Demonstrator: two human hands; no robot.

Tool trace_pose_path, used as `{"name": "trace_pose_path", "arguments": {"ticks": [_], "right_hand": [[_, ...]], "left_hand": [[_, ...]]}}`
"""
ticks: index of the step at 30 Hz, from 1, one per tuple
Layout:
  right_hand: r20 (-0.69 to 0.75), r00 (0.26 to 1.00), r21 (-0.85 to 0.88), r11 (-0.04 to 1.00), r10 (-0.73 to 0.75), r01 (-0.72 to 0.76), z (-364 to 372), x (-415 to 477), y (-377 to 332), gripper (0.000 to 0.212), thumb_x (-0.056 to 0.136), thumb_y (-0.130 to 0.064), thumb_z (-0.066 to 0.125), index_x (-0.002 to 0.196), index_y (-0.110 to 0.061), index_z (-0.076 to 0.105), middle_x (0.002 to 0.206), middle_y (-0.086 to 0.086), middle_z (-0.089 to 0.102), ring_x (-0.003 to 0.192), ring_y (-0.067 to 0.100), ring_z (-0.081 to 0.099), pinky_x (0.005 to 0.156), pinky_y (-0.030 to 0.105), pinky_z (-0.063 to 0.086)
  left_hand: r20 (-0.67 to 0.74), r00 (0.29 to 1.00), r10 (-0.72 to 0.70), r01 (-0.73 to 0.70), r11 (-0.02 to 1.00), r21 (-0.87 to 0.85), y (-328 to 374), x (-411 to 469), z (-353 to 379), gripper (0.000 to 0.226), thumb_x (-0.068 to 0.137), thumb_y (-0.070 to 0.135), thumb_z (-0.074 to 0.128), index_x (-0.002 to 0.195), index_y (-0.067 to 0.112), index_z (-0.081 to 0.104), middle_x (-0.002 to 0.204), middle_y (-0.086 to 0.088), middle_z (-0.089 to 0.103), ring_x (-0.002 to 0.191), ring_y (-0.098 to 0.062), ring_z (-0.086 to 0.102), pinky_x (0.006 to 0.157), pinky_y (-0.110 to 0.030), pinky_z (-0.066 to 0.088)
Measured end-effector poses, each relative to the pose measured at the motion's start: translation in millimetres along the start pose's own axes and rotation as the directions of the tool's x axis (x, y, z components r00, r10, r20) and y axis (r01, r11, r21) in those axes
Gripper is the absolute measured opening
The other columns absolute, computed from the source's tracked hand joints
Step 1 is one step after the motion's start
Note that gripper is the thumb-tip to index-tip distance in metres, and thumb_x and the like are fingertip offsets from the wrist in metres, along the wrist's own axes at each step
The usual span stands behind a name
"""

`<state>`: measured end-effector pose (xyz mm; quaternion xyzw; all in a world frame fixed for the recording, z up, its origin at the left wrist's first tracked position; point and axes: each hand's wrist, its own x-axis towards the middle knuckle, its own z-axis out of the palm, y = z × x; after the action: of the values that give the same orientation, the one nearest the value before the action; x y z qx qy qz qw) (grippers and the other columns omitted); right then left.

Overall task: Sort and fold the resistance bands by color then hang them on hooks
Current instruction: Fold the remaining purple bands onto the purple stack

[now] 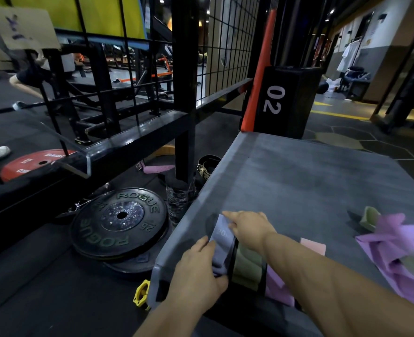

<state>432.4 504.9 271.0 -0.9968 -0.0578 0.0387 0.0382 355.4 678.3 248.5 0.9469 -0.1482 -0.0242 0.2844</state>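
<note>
Grey tabletop [298, 171] fills the right half of the view, in a gym with a black wire rack [181, 69] to the left and a black box marked "02" [286, 100] at its far edge. Weight plates [118, 222] lie on the floor to the left.

Blue-grey band [221, 242], printed "20", lies flat near the tabletop's near-left corner. Left hand [198, 271] grips its near end, fingers [207, 242] laid along the left edge and the thumb curled in at the near side. Right hand [247, 227] rests on the far end, forefinger straight and pressing the far corner; its other fingers are hidden beneath the hand.

Just right of this band, side by side under the right forearm: green band [247, 263], then purple band [276, 285]. Pink band [314, 245] lies farther right. Loose pile of bands [395, 244], purple and green, sits at the right edge, well apart from both hands.
</note>
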Motion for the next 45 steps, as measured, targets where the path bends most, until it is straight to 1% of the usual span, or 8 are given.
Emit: {"name": "trace_pose_path", "arguments": {"ticks": [7, 12, 18, 28, 31, 37, 40, 45], "right_hand": [[0.006, 1.000, 0.017, 1.000, -0.002, 0.001, -1, -3, 1, 0.046, 0.101, -0.022, 0.031, 0.144, -0.038, 0.035, 0.137, -0.005, 0.054, 0.124, 0.021, 0.049, 0.100, 0.038, 0.034], [-0.002, 1.000, 0.038, 0.999, -0.003, 0.003, -1, -2, 2, 0.045, 0.101, -0.022, 0.031, 0.142, -0.037, 0.038, 0.135, -0.005, 0.056, 0.123, 0.021, 0.050, 0.097, 0.036, 0.034], [-0.009, 1.000, 0.026, 1.000, -0.005, 0.006, 2, -2, 2, 0.044, 0.100, -0.021, 0.031, 0.141, -0.035, 0.039, 0.127, -0.004, 0.061, 0.117, 0.021, 0.054, 0.095, 0.037, 0.038], [-0.005, 1.000, 0.009, 1.000, -0.008, 0.008, 3, -2, 1, 0.044, 0.100, -0.023, 0.032, 0.143, -0.035, 0.037, 0.131, -0.004, 0.058, 0.121, 0.021, 0.052, 0.097, 0.037, 0.037], [-0.011, 1.000, 0.015, 1.000, -0.013, 0.013, 3, -2, 0, 0.046, 0.100, -0.023, 0.032, 0.145, -0.034, 0.035, 0.131, -0.003, 0.058, 0.120, 0.022, 0.052, 0.096, 0.038, 0.037], [0.011, 0.998, 0.041, 0.997, -0.067, 0.066, 1, -3, 2, 0.055, 0.100, -0.019, 0.032, 0.149, -0.041, 0.021, 0.145, -0.010, 0.045, 0.130, 0.016, 0.043, 0.098, 0.038, 0.037], [0.040, 0.993, 0.010, 0.994, -0.107, 0.107, 2, -5, 2, 0.051, 0.102, -0.023, 0.031, 0.150, -0.040, 0.020, 0.153, -0.016, 0.033, 0.139, 0.011, 0.033, 0.102, 0.040, 0.033], [0.075, 0.991, -0.024, 0.994, -0.108, 0.110, 5, -6, 4, 0.049, 0.103, -0.041, 0.030, 0.150, -0.038, 0.020, 0.156, -0.015, 0.027, 0.142, 0.011, 0.028, 0.107, 0.043, 0.029]], "left_hand": [[-0.010, 0.999, -0.036, 0.036, 0.998, -0.056, 5, -4, -2, 0.057, 0.082, 0.034, 0.059, 0.136, 0.025, 0.043, 0.151, 0.013, 0.029, 0.131, -0.010, 0.039, 0.094, -0.024, 0.042], [0.042, 0.997, -0.059, 0.063, 0.993, -0.103, 4, -6, -2, 0.057, 0.085, 0.029, 0.055, 0.140, 0.025, 0.040, 0.158, 0.012, 0.016, 0.138, -0.010, 0.031, 0.102, -0.027, 0.039], [0.027, 0.999, -0.030, 0.033, 0.992, -0.118, 9, -12, -1, 0.026, 0.081, 0.021, 0.050, 0.107, 0.018, 0.052, 0.153, 0.013, 0.023, 0.118, -0.015, 0.047, 0.086, -0.032, 0.047], [0.031, 0.999, -0.027, 0.030, 0.993, -0.111, 7, -9, -1, 0.046, 0.083, 0.024, 0.052, 0.129, 0.018, 0.050, 0.156, 0.007, 0.022, 0.131, -0.018, 0.040, 0.097, -0.028, 0.041], [0.048, 0.998, -0.032, 0.035, 0.997, -0.065, 5, -9, 1, 0.050, 0.086, 0.048, 0.053, 0.129, 0.023, 0.049, 0.157, 0.008, 0.019, 0.134, -0.018, 0.037, 0.101, -0.033, 0.040], [0.029, 0.998, -0.050, 0.052, 0.997, -0.049, 9, -6, -2, 0.046, 0.099, 0.047, 0.031, 0.134, 0.025, 0.052, 0.155, 0.008, 0.030, 0.134, -0.015, 0.037, 0.104, -0.026, 0.034], [0.029, 0.999, -0.025, 0.025, 1.000, -0.005, 11, -8, -3, 0.078, 0.080, 0.058, 0.007, 0.131, 0.026, 0.056, 0.150, 0.011, 0.038, 0.133, -0.014, 0.039, 0.104, -0.022, 0.033], [0.072, 0.997, -0.026, 0.016, 0.992, 0.128, 3, -4, 6, 0.052, 0.097, 0.036, 0.035, 0.147, 0.026, 0.030, 0.156, 0.012, 0.025, 0.143, -0.012, 0.022, 0.113, -0.030, 0.026]]}}
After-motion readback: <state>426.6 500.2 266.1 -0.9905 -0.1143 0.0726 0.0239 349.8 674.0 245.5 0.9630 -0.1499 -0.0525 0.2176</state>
